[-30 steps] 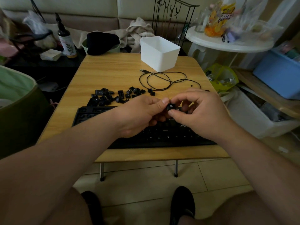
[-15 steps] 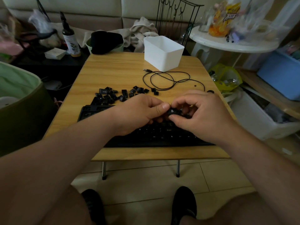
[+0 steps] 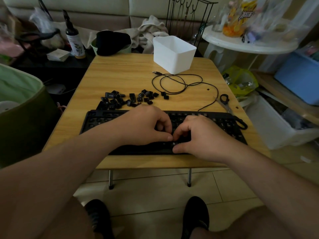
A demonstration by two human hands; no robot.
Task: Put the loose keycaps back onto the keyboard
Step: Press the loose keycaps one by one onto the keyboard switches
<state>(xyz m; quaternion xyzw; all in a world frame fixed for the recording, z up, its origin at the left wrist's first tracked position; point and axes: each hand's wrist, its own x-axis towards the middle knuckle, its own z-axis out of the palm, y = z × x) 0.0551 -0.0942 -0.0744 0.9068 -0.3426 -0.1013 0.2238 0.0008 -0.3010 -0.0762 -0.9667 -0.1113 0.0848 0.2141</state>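
While both hands meet at the middle of the frame, they press down on a black plastic keyboard (image 3: 222, 124) lying across the near edge of a low bench (image 3: 124, 75) with a pale, wood-grain top. The left hand (image 3: 146, 125) has its fingers (image 3: 170, 138) curled, thumb tip against the keys; the right hand (image 3: 202, 135) mirrors it, fingers bent and touching the left thumb. Whether a keycap is pinched between them cannot be told (the spot is dark and covered).

Just above the keyboard, left of centre, lies a scatter of loose keycaps (image 3: 131, 99), small, black and boxy, some tipped over. A thin black cable (image 3: 177, 83) coils in loops to their right, running down to the keyboard's top edge. Small scissors (image 3: 224, 99) with black loop handles lie at the bench's right edge.

Toward the upper centre stands a white plastic bin (image 3: 174, 54), rectangular with tapered walls, its inside not visible. At upper right, a round white side table (image 3: 248, 45) carries crinkled clear bags.
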